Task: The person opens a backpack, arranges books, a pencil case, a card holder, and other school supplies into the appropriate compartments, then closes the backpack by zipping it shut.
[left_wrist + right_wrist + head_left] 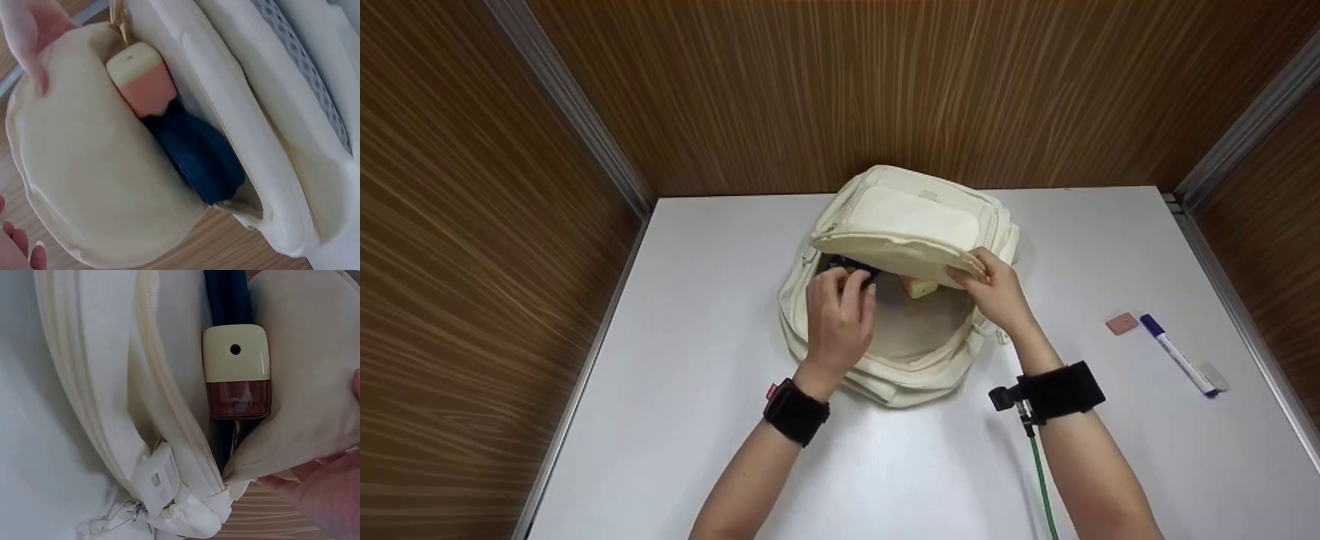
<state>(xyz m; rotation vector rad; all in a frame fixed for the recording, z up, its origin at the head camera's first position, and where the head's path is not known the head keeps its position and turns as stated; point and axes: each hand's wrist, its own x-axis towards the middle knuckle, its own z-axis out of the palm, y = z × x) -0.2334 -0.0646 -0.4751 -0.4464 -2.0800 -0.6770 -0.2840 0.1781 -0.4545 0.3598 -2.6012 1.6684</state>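
Observation:
A cream backpack (885, 390) lies on the white table with its main compartment unzipped. My right hand (1001, 296) pinches the edge of the raised front flap (304, 382), thumb on one side and fingers on the other. Over the opening hovers my left hand (840, 322), its fingers loosely curled and holding nothing; in the left wrist view its fingertips (21, 242) show beside the flap. Inside the bag sits a pencil sharpener (236, 371), cream with a translucent reddish drawer. Against it lies a dark blue pouch (197, 152), partly hidden by my left hand in the head view.
To the right on the table (697, 300) are a pink eraser (1122, 323), a white marker with a blue cap (1177, 356) and a small pale translucent piece (1213, 377). Wood-grain panels (840, 97) enclose the back and sides. A green cable (1041, 480) runs from the right wrist strap.

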